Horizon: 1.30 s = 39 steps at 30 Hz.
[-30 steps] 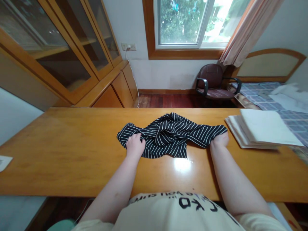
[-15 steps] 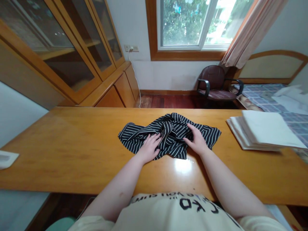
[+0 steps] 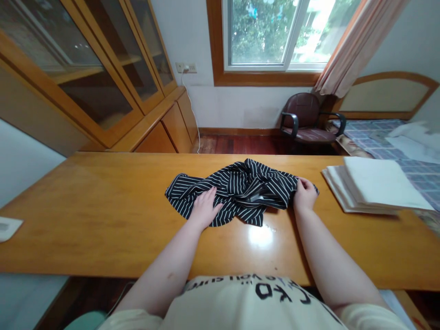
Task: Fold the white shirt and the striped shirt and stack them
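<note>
Midway along the glossy wooden table [image 3: 103, 211] lies a crumpled cloth [image 3: 235, 183], black with thin white stripes. The left hand [image 3: 204, 208] rests on it, fingers outstretched; the right hand [image 3: 305, 195], fingertips half-hidden, seems to pinch one end.

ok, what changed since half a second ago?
Right hand moved right, from nearer the middle of the cloth to its right end, and pinches it there. Left hand slid slightly left, resting on the cloth. Middle folds shifted. White stack and chair stayed put.
</note>
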Available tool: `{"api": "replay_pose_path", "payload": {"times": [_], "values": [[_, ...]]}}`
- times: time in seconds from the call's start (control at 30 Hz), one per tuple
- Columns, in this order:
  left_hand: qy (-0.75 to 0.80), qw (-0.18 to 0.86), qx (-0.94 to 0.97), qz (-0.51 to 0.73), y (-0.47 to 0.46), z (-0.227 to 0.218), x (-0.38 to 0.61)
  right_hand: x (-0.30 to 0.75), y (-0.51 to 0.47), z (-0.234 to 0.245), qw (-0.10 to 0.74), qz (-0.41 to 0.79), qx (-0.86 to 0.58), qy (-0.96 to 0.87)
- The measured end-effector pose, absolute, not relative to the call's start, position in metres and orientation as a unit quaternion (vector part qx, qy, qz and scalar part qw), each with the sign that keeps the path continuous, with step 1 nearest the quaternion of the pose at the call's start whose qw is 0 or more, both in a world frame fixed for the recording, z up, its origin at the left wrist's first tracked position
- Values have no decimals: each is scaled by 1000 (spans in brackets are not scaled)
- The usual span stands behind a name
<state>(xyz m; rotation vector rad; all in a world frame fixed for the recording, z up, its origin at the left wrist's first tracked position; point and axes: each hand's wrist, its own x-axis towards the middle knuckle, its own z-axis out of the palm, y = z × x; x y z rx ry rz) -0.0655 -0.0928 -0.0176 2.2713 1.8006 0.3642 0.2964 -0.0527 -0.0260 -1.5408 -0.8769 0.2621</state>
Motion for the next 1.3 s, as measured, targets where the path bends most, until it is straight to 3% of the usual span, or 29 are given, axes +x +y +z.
{"api": "replay_pose_path", "payload": {"times": [0.17,0.3,0.53,0.77,0.9,1.03,1.13,1.3], "values": [[624,91,761,149,-92,-18,-66,312,-45,-36,651,162,-678,-299],[634,83,751,163,-90,-20,-68,299,-50,-31,629,149,-669,-367],[632,104,760,111,-92,-21,-71,256,-81,3,450,-8,-583,-677],[627,89,766,107,-90,-20,-70,214,-89,3,226,92,-393,-886],[644,77,755,102,-88,-17,-70,223,-78,-7,232,136,-388,-881],[657,77,744,97,-88,-14,-70,253,-67,-13,296,158,-468,-818],[663,78,737,102,-88,-13,-70,281,-59,-17,310,89,-567,-758],[664,68,736,115,-89,-10,-70,300,-54,-21,254,-20,-701,-666]]}}
